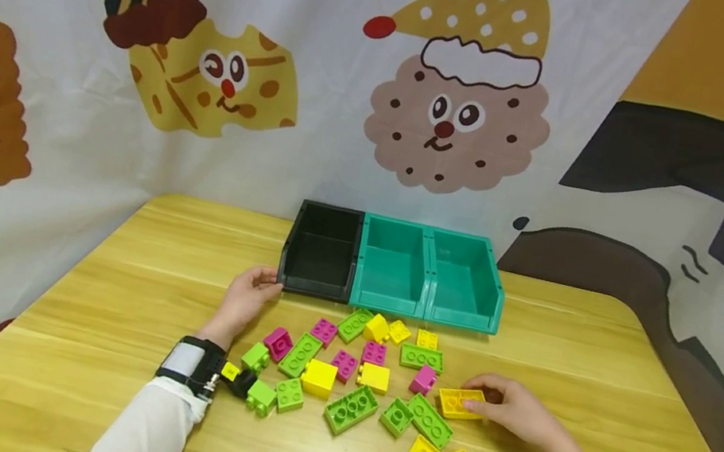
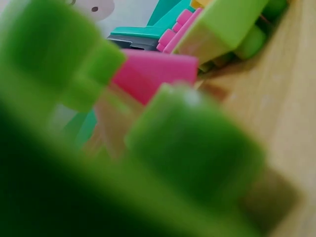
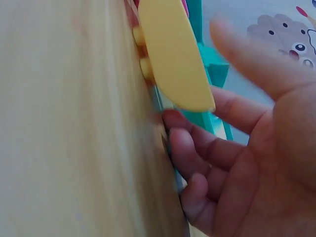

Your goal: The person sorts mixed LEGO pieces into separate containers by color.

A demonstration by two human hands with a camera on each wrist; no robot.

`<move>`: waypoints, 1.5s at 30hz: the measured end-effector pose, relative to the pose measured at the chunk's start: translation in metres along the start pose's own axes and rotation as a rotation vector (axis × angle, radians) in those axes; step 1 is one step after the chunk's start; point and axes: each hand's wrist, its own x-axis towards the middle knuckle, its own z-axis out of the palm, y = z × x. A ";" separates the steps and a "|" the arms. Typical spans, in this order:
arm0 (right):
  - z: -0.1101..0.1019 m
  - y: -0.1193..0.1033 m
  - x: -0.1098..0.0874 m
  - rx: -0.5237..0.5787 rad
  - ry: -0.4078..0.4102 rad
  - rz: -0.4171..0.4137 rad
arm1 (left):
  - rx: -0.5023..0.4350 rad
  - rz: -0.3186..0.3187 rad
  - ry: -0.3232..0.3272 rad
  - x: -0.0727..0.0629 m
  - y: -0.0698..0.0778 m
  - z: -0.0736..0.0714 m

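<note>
Right hand [image 1: 513, 411] half-open around the right end of the yellow brick [image 1: 453, 404], thumb over it; can't tell if it's pinched yet. Brick sits hollow side up on the bench [image 1: 572, 352], right of the magenta brick [image 1: 423, 380]. Left hand [image 1: 244, 301] loosely open at the black bin's [image 1: 315, 288] near-left corner. Brick should be light, stiff, hard to break, slightly slick; pinch across the long side walls.
</note>
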 end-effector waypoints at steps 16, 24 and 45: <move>0.000 -0.001 0.000 0.003 0.153 0.011 | 0.019 0.005 0.004 0.001 0.000 0.002; -0.023 -0.013 0.012 0.030 0.316 0.017 | 0.017 0.012 0.008 0.003 0.000 0.003; -0.019 -0.032 0.111 -0.258 0.520 0.062 | 0.017 -0.001 0.000 0.001 -0.005 -0.002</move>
